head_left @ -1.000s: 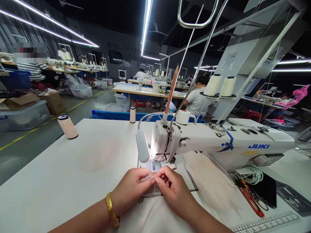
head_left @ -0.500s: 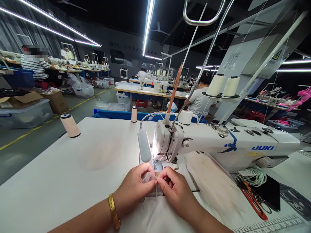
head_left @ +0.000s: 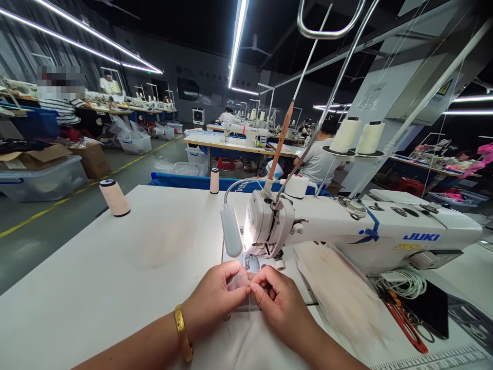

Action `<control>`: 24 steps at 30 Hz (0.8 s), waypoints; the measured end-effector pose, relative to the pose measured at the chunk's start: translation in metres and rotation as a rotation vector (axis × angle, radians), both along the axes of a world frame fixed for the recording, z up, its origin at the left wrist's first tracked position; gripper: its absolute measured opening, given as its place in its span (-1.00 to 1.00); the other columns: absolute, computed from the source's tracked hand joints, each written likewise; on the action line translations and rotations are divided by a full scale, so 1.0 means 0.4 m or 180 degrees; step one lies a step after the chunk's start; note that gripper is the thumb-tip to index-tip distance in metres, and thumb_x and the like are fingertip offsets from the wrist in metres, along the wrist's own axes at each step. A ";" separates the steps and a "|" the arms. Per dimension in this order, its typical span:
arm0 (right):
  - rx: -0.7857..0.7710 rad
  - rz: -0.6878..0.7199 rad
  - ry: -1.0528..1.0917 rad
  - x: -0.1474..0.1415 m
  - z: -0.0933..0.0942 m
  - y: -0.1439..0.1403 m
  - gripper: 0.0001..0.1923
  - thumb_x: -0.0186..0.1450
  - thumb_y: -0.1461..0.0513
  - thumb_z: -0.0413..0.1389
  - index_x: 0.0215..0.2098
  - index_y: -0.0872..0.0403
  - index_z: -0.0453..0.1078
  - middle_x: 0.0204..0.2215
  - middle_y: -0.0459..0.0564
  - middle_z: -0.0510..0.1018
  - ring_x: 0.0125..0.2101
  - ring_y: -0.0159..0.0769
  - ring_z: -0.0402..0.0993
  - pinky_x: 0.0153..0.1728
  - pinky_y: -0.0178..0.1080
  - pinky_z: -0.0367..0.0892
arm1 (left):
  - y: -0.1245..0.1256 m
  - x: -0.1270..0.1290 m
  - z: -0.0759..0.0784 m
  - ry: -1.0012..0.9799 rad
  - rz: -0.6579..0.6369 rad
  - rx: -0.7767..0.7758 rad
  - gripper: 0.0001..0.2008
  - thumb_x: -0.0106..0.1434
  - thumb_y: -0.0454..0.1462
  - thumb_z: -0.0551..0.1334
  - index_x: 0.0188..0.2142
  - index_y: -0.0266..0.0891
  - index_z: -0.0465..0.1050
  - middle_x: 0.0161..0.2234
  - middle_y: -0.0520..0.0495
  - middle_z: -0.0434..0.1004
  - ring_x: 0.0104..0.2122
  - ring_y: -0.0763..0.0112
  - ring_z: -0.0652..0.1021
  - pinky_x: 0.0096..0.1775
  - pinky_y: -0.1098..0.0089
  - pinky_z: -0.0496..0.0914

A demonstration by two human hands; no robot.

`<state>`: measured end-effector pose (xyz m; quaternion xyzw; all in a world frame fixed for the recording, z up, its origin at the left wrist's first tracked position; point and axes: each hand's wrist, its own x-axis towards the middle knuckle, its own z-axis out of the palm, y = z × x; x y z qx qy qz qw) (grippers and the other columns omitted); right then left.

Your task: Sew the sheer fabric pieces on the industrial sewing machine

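Observation:
My left hand, with a gold bangle on its wrist, is pinched on a piece of thin sheer fabric. Beside it my right hand pinches the same fabric, fingertips almost touching those of the left. A pale thin strand hangs down between the hands. Both hands are just in front of the presser foot area of a white sewing machine. A small grey lamp lights that spot. The fingers hide most of the fabric's edge.
Pale sheer fabric pieces lie under the machine arm. Orange-handled scissors, a coiled white cable and a ruler are at right. Thread cones stand on the white table. Co-workers sit at machines beyond.
The view has shifted slightly, so the machine and table appear a little further right. Both hands keep their pinch on the fabric, with barely any movement.

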<state>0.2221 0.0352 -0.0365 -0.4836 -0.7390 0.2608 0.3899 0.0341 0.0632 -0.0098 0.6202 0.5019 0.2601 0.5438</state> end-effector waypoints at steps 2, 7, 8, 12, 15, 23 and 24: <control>-0.0032 0.0000 0.0003 0.000 0.002 0.000 -0.77 0.47 0.15 0.02 -0.36 -0.01 0.33 -0.47 -0.15 0.48 -0.47 -0.33 0.34 -0.45 -0.30 0.17 | 0.000 0.000 -0.004 -0.0075 0.0000 0.0063 -0.77 0.04 -0.11 0.29 -0.46 -0.17 0.31 -0.48 0.12 0.32 -0.49 0.44 0.33 -0.53 0.48 0.22; -0.0074 -0.0017 -0.0022 -0.001 0.002 -0.003 -0.76 0.47 0.14 0.01 -0.36 -0.01 0.33 -0.47 -0.16 0.48 -0.47 -0.34 0.34 -0.44 -0.30 0.17 | 0.000 0.004 -0.003 -0.0072 0.0048 0.0225 -0.77 0.04 -0.12 0.30 -0.46 -0.15 0.28 -0.50 0.13 0.32 -0.50 0.44 0.34 -0.53 0.48 0.22; -0.0063 -0.0032 -0.0028 -0.001 0.001 -0.004 -0.77 0.47 0.14 0.02 -0.36 -0.01 0.33 -0.47 -0.16 0.49 -0.47 -0.34 0.34 -0.44 -0.30 0.17 | 0.000 0.004 -0.002 -0.0059 0.0061 0.0210 -0.78 0.04 -0.12 0.30 -0.43 -0.15 0.31 -0.50 0.13 0.31 -0.51 0.43 0.34 -0.54 0.48 0.22; -0.0030 -0.0059 -0.0061 -0.001 -0.005 -0.004 -0.78 0.45 0.16 0.02 -0.37 -0.01 0.32 -0.47 -0.16 0.49 -0.48 -0.34 0.34 -0.46 -0.31 0.17 | -0.001 0.003 0.001 -0.0099 0.0014 0.0048 -0.67 0.06 -0.10 0.31 -0.20 -0.17 0.48 -0.43 0.11 0.39 -0.48 0.41 0.36 -0.53 0.46 0.27; -0.0011 -0.0059 -0.0088 -0.001 -0.008 -0.002 -0.80 0.44 0.17 0.03 -0.36 -0.01 0.33 -0.48 -0.16 0.48 -0.49 -0.35 0.33 -0.47 -0.31 0.16 | 0.002 0.001 -0.001 -0.0067 -0.0068 -0.0014 -0.70 0.07 -0.08 0.31 -0.26 -0.20 0.51 -0.46 0.11 0.38 -0.48 0.41 0.36 -0.52 0.46 0.26; 0.0038 -0.0086 -0.0134 0.000 -0.006 0.004 -0.81 0.42 0.18 0.01 -0.37 -0.01 0.32 -0.50 -0.17 0.46 -0.50 -0.35 0.32 -0.49 -0.32 0.17 | 0.004 -0.002 -0.012 0.0076 -0.0066 0.0147 -0.76 0.07 -0.10 0.27 -0.47 -0.16 0.26 -0.51 0.15 0.20 -0.50 0.44 0.29 -0.52 0.46 0.22; 0.0030 -0.0090 -0.0145 -0.001 -0.007 0.004 -0.80 0.42 0.17 0.01 -0.37 -0.01 0.32 -0.50 -0.18 0.46 -0.50 -0.35 0.32 -0.49 -0.32 0.17 | 0.005 -0.003 -0.014 0.0158 -0.0057 0.0298 -0.77 0.08 -0.11 0.26 -0.48 -0.16 0.26 -0.49 0.14 0.23 -0.48 0.42 0.31 -0.50 0.45 0.22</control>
